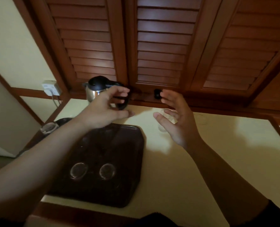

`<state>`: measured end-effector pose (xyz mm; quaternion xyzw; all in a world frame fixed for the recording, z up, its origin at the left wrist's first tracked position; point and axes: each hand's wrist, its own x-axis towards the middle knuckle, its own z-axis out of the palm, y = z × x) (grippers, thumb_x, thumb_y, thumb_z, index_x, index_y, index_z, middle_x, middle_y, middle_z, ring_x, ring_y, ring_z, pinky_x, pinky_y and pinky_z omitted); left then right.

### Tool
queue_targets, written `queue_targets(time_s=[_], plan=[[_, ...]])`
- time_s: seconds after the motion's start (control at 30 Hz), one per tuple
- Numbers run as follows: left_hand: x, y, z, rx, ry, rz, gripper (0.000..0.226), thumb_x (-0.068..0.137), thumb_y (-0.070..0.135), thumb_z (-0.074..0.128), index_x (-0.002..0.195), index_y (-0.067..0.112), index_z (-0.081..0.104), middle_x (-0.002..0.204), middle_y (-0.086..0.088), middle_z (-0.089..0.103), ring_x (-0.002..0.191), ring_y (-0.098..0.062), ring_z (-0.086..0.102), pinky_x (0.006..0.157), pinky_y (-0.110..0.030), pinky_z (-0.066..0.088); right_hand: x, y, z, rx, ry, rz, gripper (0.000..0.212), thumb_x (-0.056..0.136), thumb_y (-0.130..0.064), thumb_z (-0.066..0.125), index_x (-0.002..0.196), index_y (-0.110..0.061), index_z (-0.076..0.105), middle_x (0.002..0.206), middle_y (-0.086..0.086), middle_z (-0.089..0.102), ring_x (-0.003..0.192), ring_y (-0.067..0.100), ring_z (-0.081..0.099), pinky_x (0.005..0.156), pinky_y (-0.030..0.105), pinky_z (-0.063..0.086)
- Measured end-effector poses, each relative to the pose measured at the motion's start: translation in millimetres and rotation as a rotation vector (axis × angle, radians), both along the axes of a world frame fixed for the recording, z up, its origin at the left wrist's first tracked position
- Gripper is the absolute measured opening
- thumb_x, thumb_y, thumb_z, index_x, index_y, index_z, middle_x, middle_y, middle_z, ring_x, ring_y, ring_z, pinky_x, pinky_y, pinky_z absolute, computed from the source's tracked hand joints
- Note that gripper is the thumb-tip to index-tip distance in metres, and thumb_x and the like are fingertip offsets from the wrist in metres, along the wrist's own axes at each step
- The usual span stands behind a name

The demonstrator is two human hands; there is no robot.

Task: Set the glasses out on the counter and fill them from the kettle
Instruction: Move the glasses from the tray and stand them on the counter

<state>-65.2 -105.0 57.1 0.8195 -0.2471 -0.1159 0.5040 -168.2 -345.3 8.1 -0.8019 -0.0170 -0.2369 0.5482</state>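
A steel kettle [93, 91] with a black lid stands at the back of the cream counter [177, 169]. My left hand [106, 108] is at its black handle [123, 104], fingers spread and loosely curved around it without a closed grip. My right hand [177, 118] hovers with its fingers straight, just in front of a clear glass [166, 113] standing on the counter; the hand hides part of it. Two more glasses [78, 172] [107, 171] sit side by side on the dark tray [129, 161]. Another glass [48, 127] stands at the counter's left edge.
Brown louvred doors [160, 46] with a black knob [157, 93] rise right behind the counter. A wall socket [51, 87] with a plug and cord is on the left wall. A black round base [64, 120] lies left of the tray.
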Motion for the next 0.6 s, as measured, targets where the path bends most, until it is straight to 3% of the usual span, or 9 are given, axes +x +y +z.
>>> queue_targets(time_s=[0.1,0.2,0.33,0.47,0.6], plan=[[16.4,52.5,10.4,0.059,-0.044,-0.010,0.064,0.080,0.022,0.096,0.135,0.027,0.064,0.129,-0.002,0.069,0.121,-0.019,0.070,0.108,-0.037,0.057,19.3,47.4,2.6,-0.068,0.070,0.091,0.074,0.081,-0.043,0.084,0.148,-0.032,0.054,0.147,-0.019,0.061,0.136,0.002,0.058,0.108,0.038,0.055],[35.5,102.2,12.0,0.116,-0.129,-0.025,0.063,0.072,0.039,0.095,0.128,0.030,0.068,0.121,0.003,0.073,0.115,-0.015,0.072,0.106,-0.039,0.058,40.4,94.9,3.7,-0.141,0.132,0.154,0.076,0.077,-0.045,0.085,0.145,-0.037,0.054,0.143,-0.022,0.062,0.131,-0.003,0.059,0.105,0.037,0.056],[62.6,157.8,3.4,0.208,-0.189,-0.101,0.053,0.081,0.021,0.093,0.127,0.029,0.067,0.123,0.010,0.072,0.112,-0.008,0.069,0.095,-0.035,0.058,69.3,146.4,-0.3,-0.240,0.206,0.186,0.078,0.078,-0.043,0.090,0.147,-0.038,0.053,0.143,-0.021,0.062,0.128,-0.004,0.059,0.102,0.033,0.055],[95.4,202.0,-19.2,0.328,-0.177,-0.210,0.054,0.085,0.031,0.091,0.132,0.033,0.064,0.131,0.019,0.064,0.120,0.000,0.063,0.099,-0.031,0.056,92.6,185.7,-6.9,-0.331,0.284,0.232,0.079,0.083,-0.046,0.088,0.151,-0.038,0.048,0.148,-0.019,0.057,0.131,-0.005,0.056,0.102,0.021,0.048],[118.8,227.3,-40.6,0.427,-0.192,-0.320,0.050,0.088,0.035,0.088,0.133,0.030,0.067,0.131,0.014,0.067,0.123,-0.005,0.060,0.104,-0.028,0.050,104.6,214.8,-15.5,-0.436,0.395,0.258,0.084,0.083,-0.055,0.085,0.155,-0.040,0.043,0.158,-0.016,0.051,0.137,0.004,0.053,0.108,0.031,0.051]])
